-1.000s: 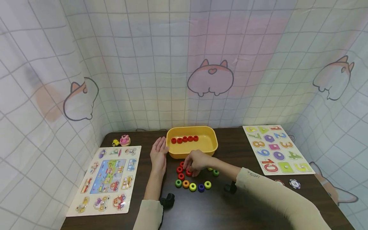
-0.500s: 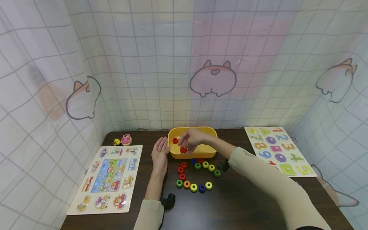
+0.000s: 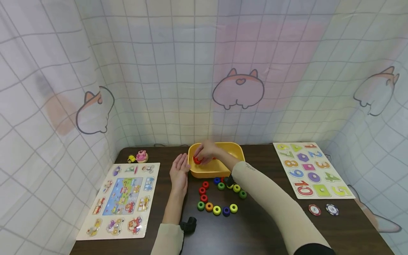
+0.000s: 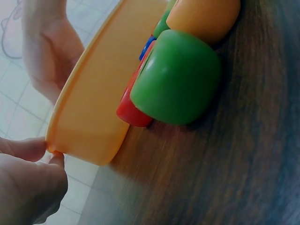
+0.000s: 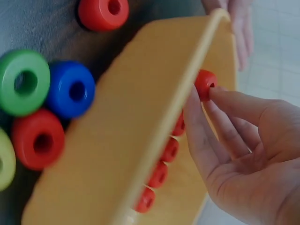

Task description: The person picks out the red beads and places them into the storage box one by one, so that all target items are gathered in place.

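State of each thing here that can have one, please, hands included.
Yellow rounded plastic tray: upright.
Left hand: pinches the tray's rim.
Right hand: pinches a small red ring bead.
Other red ring beads: lined up inside the tray.
Multicoloured ring beads: loose outside the tray, holes up.
White rectangular vehicle puzzle board: flat, seemingly complete.
White rectangular number puzzle board: flat, seemingly complete.
Two round patterned chips: flat, apart.

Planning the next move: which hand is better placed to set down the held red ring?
Right, I'd judge: the right hand pinches the red ring over the yellow tray, while the left hand holds the tray itself.
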`<state>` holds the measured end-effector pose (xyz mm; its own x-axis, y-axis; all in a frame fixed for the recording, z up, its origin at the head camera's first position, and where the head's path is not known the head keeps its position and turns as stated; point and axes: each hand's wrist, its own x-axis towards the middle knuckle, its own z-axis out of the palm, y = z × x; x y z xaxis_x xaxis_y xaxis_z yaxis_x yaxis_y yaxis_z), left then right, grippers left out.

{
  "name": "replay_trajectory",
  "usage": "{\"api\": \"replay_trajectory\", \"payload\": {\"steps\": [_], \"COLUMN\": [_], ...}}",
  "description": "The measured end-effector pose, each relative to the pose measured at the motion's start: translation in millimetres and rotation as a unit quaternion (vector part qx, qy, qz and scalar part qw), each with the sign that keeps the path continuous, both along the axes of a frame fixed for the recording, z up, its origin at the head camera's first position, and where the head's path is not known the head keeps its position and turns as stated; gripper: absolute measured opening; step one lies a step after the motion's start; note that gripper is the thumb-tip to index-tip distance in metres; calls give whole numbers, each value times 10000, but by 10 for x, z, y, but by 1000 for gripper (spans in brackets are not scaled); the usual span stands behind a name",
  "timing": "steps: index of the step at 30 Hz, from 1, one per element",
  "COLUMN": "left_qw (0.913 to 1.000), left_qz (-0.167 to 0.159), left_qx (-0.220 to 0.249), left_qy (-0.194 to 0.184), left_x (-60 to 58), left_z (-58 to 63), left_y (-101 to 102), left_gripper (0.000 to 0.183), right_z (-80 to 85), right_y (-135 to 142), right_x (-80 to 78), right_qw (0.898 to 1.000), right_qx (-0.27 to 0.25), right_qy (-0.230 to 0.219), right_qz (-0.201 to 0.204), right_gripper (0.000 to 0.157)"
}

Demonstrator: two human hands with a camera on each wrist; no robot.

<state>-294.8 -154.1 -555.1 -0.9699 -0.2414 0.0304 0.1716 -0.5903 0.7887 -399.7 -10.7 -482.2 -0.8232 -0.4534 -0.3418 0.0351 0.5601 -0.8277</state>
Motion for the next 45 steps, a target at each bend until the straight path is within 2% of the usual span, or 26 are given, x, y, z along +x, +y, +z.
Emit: {"api": "replay_trajectory", "payload": {"steps": [9,12,15,22,25,27,31,33,36,40,43,45], "left_qw": [10000,10000,10000,9998,9998,9998,9998,9998,9999,9998,9997,9998], "left_qz": [22,47,31,-158,-201,-187,-102,-41,52,129,134,98], "left_qx": [-46,-62,-53,82,70,85,145,111,-1,-102,-134,-128], "left_qy": [56,-4,-50,-54,-35,-63,-115,-128,-140,-144,-137,-106], "left_x": [-29,-35,-29,14,26,21,-5,-17,-26,-26,-21,-15], "left_z": [16,32,56,156,183,179,121,82,40,16,9,2], "left_y": [17,6,-9,-55,-70,-70,-49,-33,-9,13,21,25], "left_gripper": [58,58,58,59,60,60,59,58,58,57,57,58], "right_z": [-119,-86,19,320,383,384,313,244,135,-5,-95,-143], "right_y": [-72,-59,-10,172,242,290,371,391,394,373,363,363], "right_x": [88,96,140,456,634,742,926,991,1060,1115,1136,1151], "right_qw": [9996,9994,9990,9920,9883,9873,9872,9844,9729,9523,9460,9482], "right_qx": [128,152,81,-321,-322,-271,-65,171,649,1210,1386,1350], "right_qy": [229,298,423,983,1168,1137,998,1136,1627,2268,2432,2389], "right_qz": [-132,-83,106,728,931,1075,1242,1334,1508,1648,1633,1603], "right_gripper": [26,26,26,20,16,16,16,15,17,21,21,19]}}
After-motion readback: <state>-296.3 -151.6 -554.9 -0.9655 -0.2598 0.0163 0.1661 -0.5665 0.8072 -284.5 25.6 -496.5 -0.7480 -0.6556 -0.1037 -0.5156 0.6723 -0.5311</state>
